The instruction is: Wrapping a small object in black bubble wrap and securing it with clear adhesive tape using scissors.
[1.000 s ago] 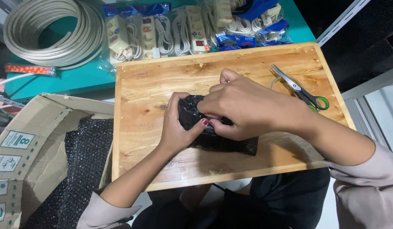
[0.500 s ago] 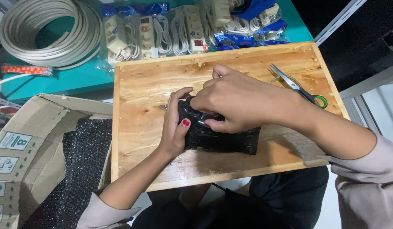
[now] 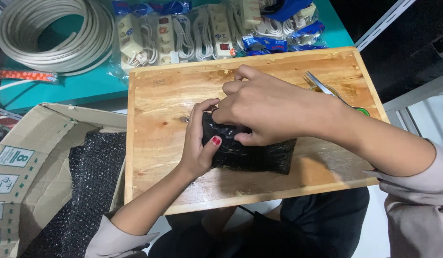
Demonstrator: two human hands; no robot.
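Gripping a black parcel (image 3: 252, 155) on the wooden board (image 3: 159, 143), the left hand (image 3: 198, 143) wraps its end, thumb on top. The right hand (image 3: 269, 107) presses over it, fingers curled, perhaps pinching the wrap. Scissors (image 3: 333, 93) lie behind.

A black bubble-wrapped parcel (image 3: 252, 155) lies on the wooden board (both hands are pressed on its left end). Clear bags with blue tops (image 3: 192, 31) holding white power strips line the far edge. An open cardboard box (image 3: 27, 167) at the left bears white-and-green square labels (image 3: 12, 156).
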